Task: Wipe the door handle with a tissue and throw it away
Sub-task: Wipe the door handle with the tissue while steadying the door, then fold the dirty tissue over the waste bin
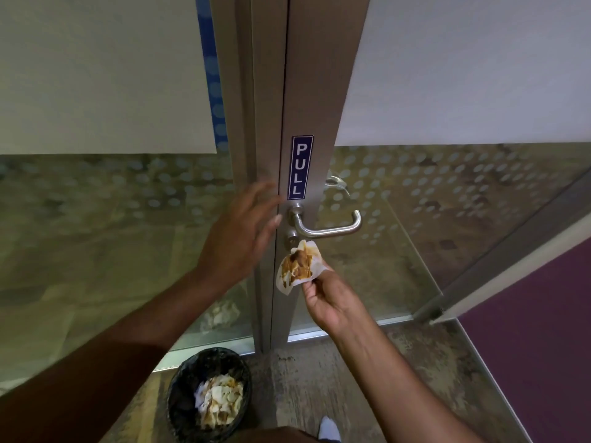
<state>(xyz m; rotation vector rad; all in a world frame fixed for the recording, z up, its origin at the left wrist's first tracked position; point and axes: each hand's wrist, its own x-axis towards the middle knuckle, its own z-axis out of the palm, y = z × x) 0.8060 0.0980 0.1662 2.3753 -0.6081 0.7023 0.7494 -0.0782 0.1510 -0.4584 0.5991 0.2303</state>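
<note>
1 crumpled stained tissue (297,266), R hand (332,302) pinching.

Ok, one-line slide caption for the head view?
Right hand holds stained tissue below door handle; left hand open beside it.

Single head-worn wide-angle view, looking forward and steeply down, set close to a metal door frame (307,91). Lever handle (329,227) lies centre frame; waste bin (179,391) sits near, lower left, on the floor.

The left hand (238,233) is motion-blurred, perhaps touching the door frame (268,123).
</note>
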